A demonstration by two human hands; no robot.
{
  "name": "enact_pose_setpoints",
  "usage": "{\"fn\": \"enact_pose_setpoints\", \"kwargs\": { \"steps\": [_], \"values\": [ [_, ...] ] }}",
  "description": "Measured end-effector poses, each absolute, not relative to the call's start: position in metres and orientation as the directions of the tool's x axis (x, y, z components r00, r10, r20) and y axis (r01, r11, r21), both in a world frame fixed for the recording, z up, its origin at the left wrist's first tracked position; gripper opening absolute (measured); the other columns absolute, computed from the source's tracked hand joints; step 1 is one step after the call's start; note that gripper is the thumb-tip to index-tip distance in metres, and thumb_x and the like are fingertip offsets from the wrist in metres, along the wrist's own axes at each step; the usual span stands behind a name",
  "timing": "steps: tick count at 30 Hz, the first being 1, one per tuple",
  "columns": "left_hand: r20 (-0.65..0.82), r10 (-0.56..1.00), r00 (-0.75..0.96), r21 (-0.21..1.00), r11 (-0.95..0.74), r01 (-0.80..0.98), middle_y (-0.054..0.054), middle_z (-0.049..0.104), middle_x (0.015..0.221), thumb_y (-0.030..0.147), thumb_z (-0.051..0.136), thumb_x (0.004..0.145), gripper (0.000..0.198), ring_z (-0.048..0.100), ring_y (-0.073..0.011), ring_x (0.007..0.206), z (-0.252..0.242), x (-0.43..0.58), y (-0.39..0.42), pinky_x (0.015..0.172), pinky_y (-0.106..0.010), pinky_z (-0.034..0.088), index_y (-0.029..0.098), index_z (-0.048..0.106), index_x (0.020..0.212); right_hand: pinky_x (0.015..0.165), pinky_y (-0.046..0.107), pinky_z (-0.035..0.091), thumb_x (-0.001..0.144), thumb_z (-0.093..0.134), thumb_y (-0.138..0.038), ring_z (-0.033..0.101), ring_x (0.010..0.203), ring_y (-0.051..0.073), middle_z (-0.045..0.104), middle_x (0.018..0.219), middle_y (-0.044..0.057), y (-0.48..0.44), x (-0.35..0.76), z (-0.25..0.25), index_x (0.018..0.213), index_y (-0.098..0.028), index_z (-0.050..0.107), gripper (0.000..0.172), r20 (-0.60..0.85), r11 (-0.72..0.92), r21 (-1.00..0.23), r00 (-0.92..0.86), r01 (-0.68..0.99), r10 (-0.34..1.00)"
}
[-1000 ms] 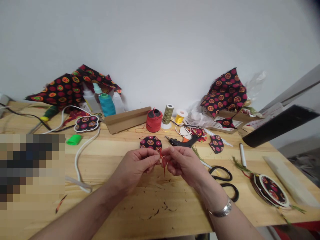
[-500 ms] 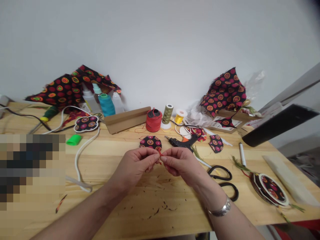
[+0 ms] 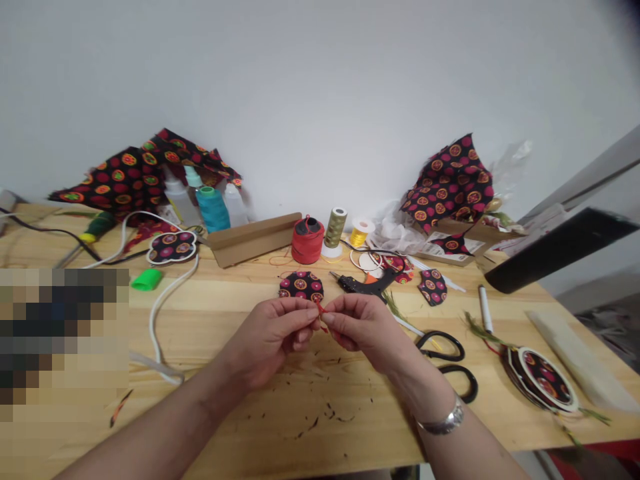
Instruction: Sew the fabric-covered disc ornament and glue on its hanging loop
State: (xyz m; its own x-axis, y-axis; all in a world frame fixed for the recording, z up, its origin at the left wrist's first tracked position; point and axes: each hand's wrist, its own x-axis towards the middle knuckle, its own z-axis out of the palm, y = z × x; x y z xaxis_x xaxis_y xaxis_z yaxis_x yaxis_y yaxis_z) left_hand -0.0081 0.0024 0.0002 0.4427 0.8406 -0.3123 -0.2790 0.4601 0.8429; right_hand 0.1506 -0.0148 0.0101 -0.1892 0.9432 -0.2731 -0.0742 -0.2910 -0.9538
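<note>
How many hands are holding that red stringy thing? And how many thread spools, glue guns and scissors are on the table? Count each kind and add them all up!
Hands holding the red strand: 2 (left hand, right hand)
Spools: 4 (red spool, blue spool, green spool, yellow spool)
Glue gun: 1
Scissors: 1 pair
Total: 8

Soft, even indoor light, approx. mid-bright, falls across a pale wall (image 3: 300,100) and table (image 3: 280,447), w/ the wall brightest nr. ctr. and greyer toward the edges; exact source can't be told. Shadows are faint, soft-edged. A bracelet (image 3: 443,421) catches small glints. Wide-angle lens stretches forearms (image 3: 200,413) and black tube (image 3: 560,250); top R corner goes dark. Pixelated block (image 3: 60,347) masks lower L. Red thread (image 3: 321,309) lacks fine detail; far-R bkgd. dim, blurry.
</note>
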Motion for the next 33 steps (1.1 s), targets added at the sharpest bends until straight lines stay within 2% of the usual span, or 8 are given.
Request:
{"fn": "enact_pose_setpoints", "kwargs": {
  "steps": [11,17,23,27,30,33],
  "values": [
    [-0.335,0.836,0.433,0.842,0.473,-0.261,-0.002,0.064,0.064,0.018,0.067,0.067,0.006,0.043,-0.0043,0.046,0.004,-0.007,0.003,0.042,-0.017,0.029,0.012,0.064,0.068,0.041,0.018,0.025,0.072,0.063,-0.032,0.039,0.045,0.004,0.057,0.063,0.000,-0.014,0.156,0.006,0.076,-0.013,0.060,0.020,-0.234,-0.238,-0.971,-0.237,0.011,0.943],
    [-0.321,0.843,0.432,0.848,0.459,-0.265,-0.001,0.062,0.063,0.018,0.065,0.069,0.007,0.038,-0.0028,0.043,0.003,-0.007,0.003,0.042,-0.017,0.026,0.012,0.061,0.069,0.041,0.018,0.024,0.074,0.060,-0.030,0.037,0.043,0.004,0.050,0.056,-0.004,-0.014,0.156,0.007,0.076,-0.014,0.059,0.016,-0.233,-0.233,-0.972,-0.250,0.032,0.940],
    [-0.241,0.899,0.365,0.951,0.294,-0.099,0.002,0.058,0.063,0.025,0.063,0.071,0.011,0.037,-0.0046,0.045,0.001,-0.007,0.001,0.043,-0.019,0.025,0.015,0.062,0.069,0.042,0.020,0.024,0.078,0.056,-0.046,0.037,0.043,0.005,0.049,0.053,-0.003,-0.014,0.155,0.010,0.069,-0.014,0.057,0.034,-0.223,-0.233,-0.972,-0.287,-0.001,0.932],
    [-0.210,0.914,0.346,0.977,0.214,0.027,0.005,0.053,0.055,0.028,0.062,0.072,0.012,0.038,-0.0061,0.045,0.004,-0.006,-0.001,0.044,-0.019,0.027,0.016,0.063,0.069,0.042,0.020,0.024,0.079,0.052,-0.053,0.037,0.044,0.006,0.048,0.052,-0.003,-0.014,0.155,0.009,0.066,-0.014,0.056,0.041,-0.203,-0.198,-0.979,-0.261,0.046,0.944],
    [-0.150,0.934,0.324,0.985,0.114,0.126,0.005,0.054,0.055,0.028,0.061,0.073,0.011,0.041,-0.0080,0.047,0.005,-0.005,-0.004,0.046,-0.020,0.030,0.017,0.064,0.072,0.043,0.020,0.025,0.076,0.055,-0.053,0.036,0.045,0.006,0.046,0.052,-0.003,-0.015,0.154,0.007,0.064,-0.015,0.056,0.040,-0.184,-0.159,-0.979,-0.223,0.129,0.957],
    [-0.058,0.943,0.328,0.978,-0.012,0.206,0.002,0.060,0.063,0.029,0.058,0.075,0.013,0.048,-0.0113,0.057,0.004,-0.005,-0.007,0.052,-0.021,0.036,0.018,0.066,0.076,0.043,0.020,0.025,0.073,0.062,-0.046,0.034,0.047,0.006,0.045,0.052,-0.004,-0.014,0.153,0.006,0.064,-0.015,0.058,0.032,-0.162,-0.117,-0.963,-0.176,0.241,0.971]
  ]
}}
